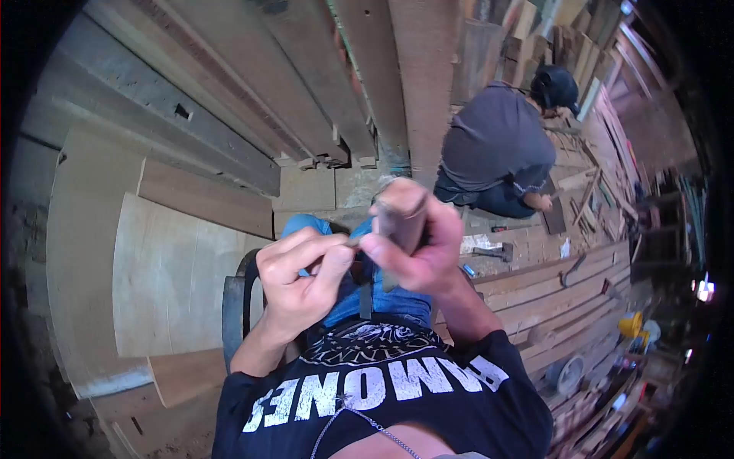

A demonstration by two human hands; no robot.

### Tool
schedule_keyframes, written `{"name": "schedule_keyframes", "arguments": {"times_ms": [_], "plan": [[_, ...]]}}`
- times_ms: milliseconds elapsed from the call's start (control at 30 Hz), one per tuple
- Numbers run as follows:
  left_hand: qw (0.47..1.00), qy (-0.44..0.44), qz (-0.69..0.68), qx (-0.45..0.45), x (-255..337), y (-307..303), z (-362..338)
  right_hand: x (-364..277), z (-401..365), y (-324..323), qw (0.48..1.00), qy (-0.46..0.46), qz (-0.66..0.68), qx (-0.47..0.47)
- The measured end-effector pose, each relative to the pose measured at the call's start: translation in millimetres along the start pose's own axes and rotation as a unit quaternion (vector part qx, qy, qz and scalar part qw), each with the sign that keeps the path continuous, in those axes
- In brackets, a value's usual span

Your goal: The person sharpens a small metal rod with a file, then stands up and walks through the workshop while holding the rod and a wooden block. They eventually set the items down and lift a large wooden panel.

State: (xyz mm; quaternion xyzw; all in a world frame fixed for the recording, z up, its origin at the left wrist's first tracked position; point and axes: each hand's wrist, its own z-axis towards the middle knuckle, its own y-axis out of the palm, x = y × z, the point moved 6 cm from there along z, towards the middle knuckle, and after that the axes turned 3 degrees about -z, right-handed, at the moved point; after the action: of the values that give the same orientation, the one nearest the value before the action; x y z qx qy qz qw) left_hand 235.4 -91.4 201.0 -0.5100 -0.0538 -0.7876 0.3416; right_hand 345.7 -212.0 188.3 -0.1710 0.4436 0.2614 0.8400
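In front of my lap, both hands work close together. My left hand (300,277) is closed in a pinch, thumb against forefinger, on the end of a small thin dark piece (355,241). My right hand (428,245) is wrapped round a brown, wood-like block (401,218), smeared by motion. The right thumb lies right by the left fingertips, at the thin piece. I cannot tell whether the thin piece and the block are one object. Below the hands, a narrow dark strip (365,300) shows against my blue jeans (417,304).
Ahead on the right a person (501,141) crouches over a dark board (553,217). A hammer-like tool (495,252) lies on the floor near stacked planks (558,294). Plywood sheets (176,275) lean at my left; long beams (229,76) stand ahead. Further right is a yellow object (631,325).
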Motion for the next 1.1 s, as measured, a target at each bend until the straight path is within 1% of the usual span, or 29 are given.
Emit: {"name": "schedule_keyframes", "arguments": {"times_ms": [67, 100, 133, 200, 267, 300, 367, 400, 467, 533, 600, 633, 667, 733, 867, 1000, 1100], "plan": [[0.998, 0.0, -0.069, -0.007, -19, 2, -6, 5, -12, 2, 0.998, 0.028, -0.059, -0.017], [0.995, -0.01, -0.095, 0.003, -26, 2, -10, 3, -13, 2, 0.995, 0.001, -0.098, -0.019], [0.993, -0.009, -0.117, 0.028, -30, 3, -11, 5, -17, 2, 0.991, 0.033, -0.12, -0.054], [0.991, -0.043, -0.124, 0.007, -42, 1, -16, 19, -33, 2, 0.994, 0.04, -0.099, -0.031], [0.986, -0.051, -0.157, 0.03, -47, 1, -18, 33, -51, 0, 0.988, 0.084, -0.124, -0.044], [0.981, -0.051, -0.184, 0.035, -46, 3, -17, 43, -62, 0, 0.987, 0.104, -0.116, -0.045], [0.979, -0.067, -0.189, 0.048, -53, 2, -20, 57, -81, -3, 0.979, 0.157, -0.115, -0.058], [0.977, -0.076, -0.193, 0.052, -55, 2, -21, 60, -89, -6, 0.979, 0.162, -0.116, -0.047], [0.973, -0.076, -0.213, 0.04, -55, 5, -22, 68, -102, -6, 0.975, 0.168, -0.125, -0.077], [0.969, -0.075, -0.235, 0.03, -51, 14, -19, 73, -108, -10, 0.978, 0.164, -0.116, -0.063], [0.953, -0.081, -0.288, 0.042, -42, 23, -15, 72, -108, -16, 0.976, 0.163, -0.126, -0.067], [0.948, -0.079, -0.307, 0.025, -37, 29, -13, 72, -107, -21, 0.978, 0.156, -0.125, -0.051], [0.947, -0.081, -0.311, 0.016, -37, 32, -13, 74, -107, -25, 0.978, 0.159, -0.129, -0.042], [0.949, -0.083, -0.304, 0.024, -40, 31, -14, 83, -111, -32, 0.969, 0.197, -0.135, -0.061], [0.942, -0.106, -0.317, 0.007, -48, 38, -20, 89, -118, -48, 0.962, 0.229, -0.144, -0.05], [0.937, -0.12, -0.327, 0.004, -45, 46, -24, 89, -123, -56, 0.962, 0.216, -0.162, -0.036], [0.936, -0.122, -0.33, 0.022, -48, 45, -27, 91, -128, -58, 0.955, 0.242, -0.166, -0.044]]}}
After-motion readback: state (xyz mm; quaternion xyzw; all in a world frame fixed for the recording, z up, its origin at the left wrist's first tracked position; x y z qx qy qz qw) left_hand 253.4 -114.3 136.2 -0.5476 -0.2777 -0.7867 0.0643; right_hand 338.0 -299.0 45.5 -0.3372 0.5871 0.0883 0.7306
